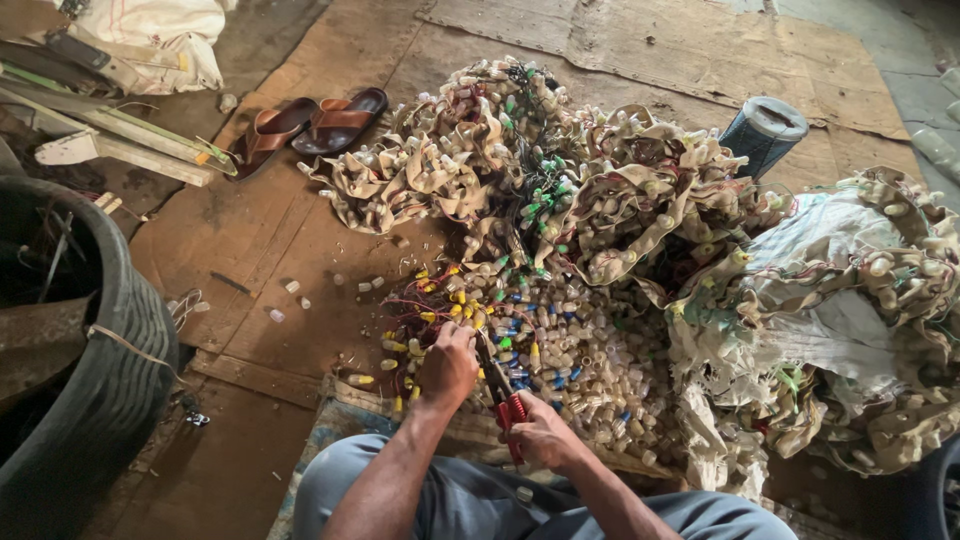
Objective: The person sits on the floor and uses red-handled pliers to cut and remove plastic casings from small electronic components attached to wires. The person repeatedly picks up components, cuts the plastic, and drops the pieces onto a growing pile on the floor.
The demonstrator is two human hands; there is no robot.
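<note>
Right hand [540, 432] grips pliers [497, 385] (red-handled) over cardboard floor [280, 250].

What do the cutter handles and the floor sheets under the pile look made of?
Cutter handles: red, slightly glossy, probably plastic or rubber grips over metal. Floor sheets: brown, matte, creased with frayed edges, most likely worn cardboard.

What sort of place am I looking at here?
Probably an informal scrap-sorting spot on a floor: flattened cardboard as ground cover, a big heap of old bulb-holder strips with loose caps, an old tyre, and sandals left aside.
</note>
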